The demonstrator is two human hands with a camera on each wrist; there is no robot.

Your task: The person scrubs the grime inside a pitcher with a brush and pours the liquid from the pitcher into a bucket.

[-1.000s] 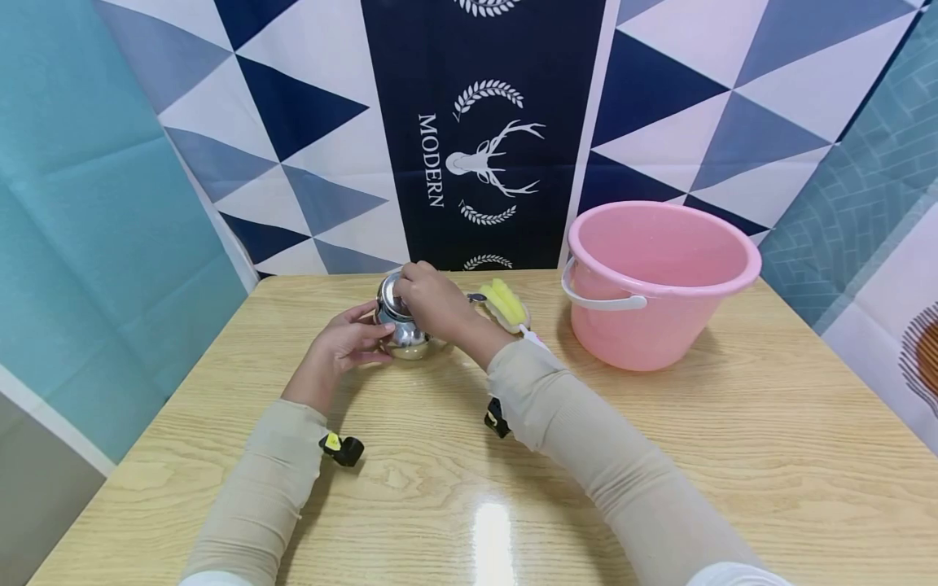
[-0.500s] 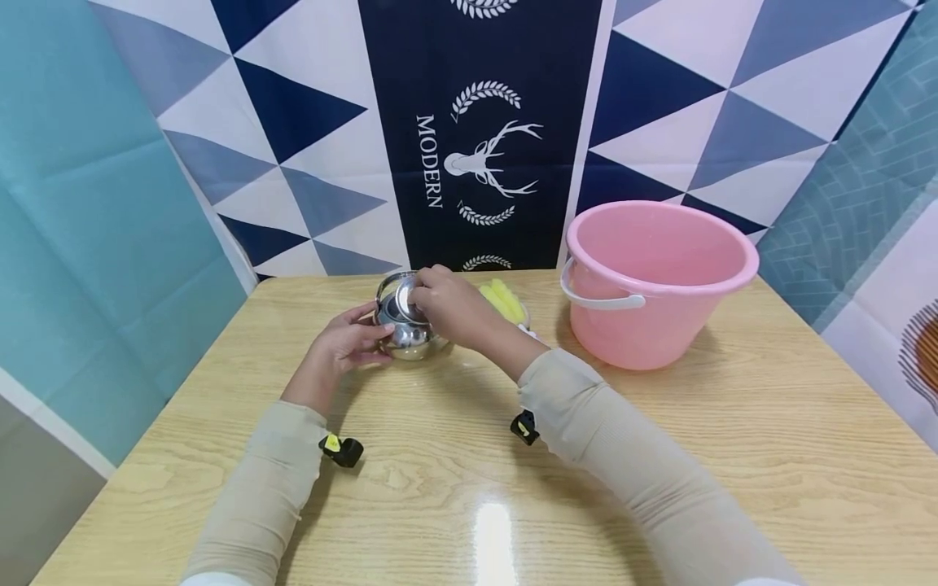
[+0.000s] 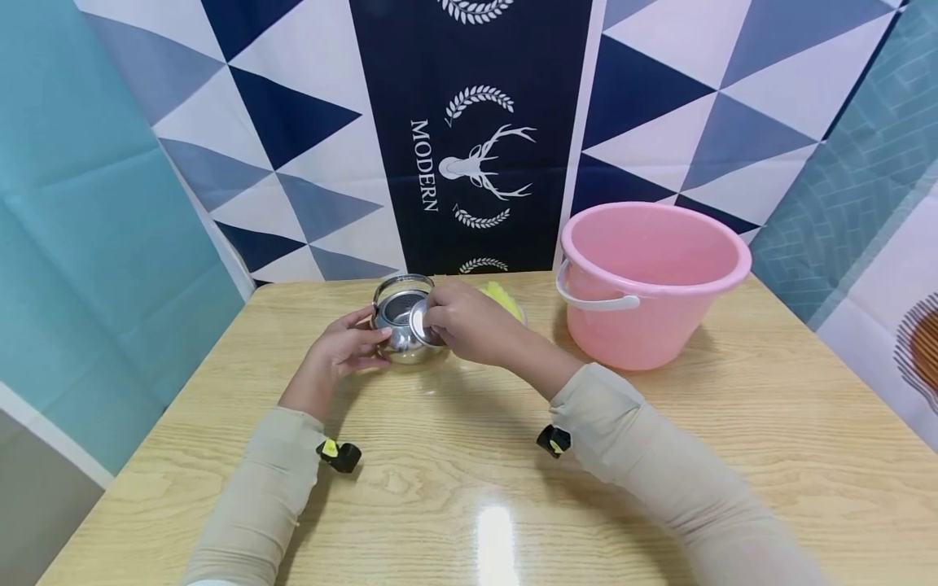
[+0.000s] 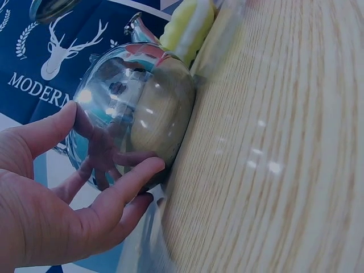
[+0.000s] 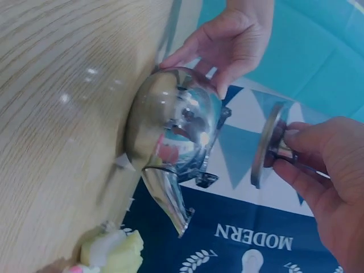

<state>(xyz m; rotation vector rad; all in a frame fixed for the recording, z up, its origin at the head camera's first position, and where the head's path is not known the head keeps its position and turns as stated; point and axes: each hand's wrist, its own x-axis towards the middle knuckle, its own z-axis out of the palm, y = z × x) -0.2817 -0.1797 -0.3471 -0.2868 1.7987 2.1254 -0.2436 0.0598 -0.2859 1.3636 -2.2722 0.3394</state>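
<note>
A shiny steel teapot (image 3: 399, 346) with a raised hoop handle (image 3: 399, 279) stands upright on the wooden table. Its top is uncovered, and a perforated strainer (image 3: 403, 306) shows inside. My left hand (image 3: 346, 346) holds the pot's left side; in the left wrist view, thumb and fingers spread round its curved body (image 4: 136, 114). My right hand (image 3: 469, 321) pinches the round lid (image 5: 265, 145) by its knob, tilted and apart from the pot's opening. In the right wrist view the spout (image 5: 169, 196) is plain; from the head it is hidden behind my right hand.
Behind my right hand lies a yellow sponge-like brush (image 3: 501, 298), partly covered. A pink bucket (image 3: 637, 334) with a white handle (image 3: 602, 304) stands at the back right of the table (image 3: 410, 456). A patterned cloth backdrop (image 3: 476, 167) rises behind the table.
The lid has come off the teapot and moved right and toward me in my right hand, uncovering the strainer. My left hand has stayed on the pot.
</note>
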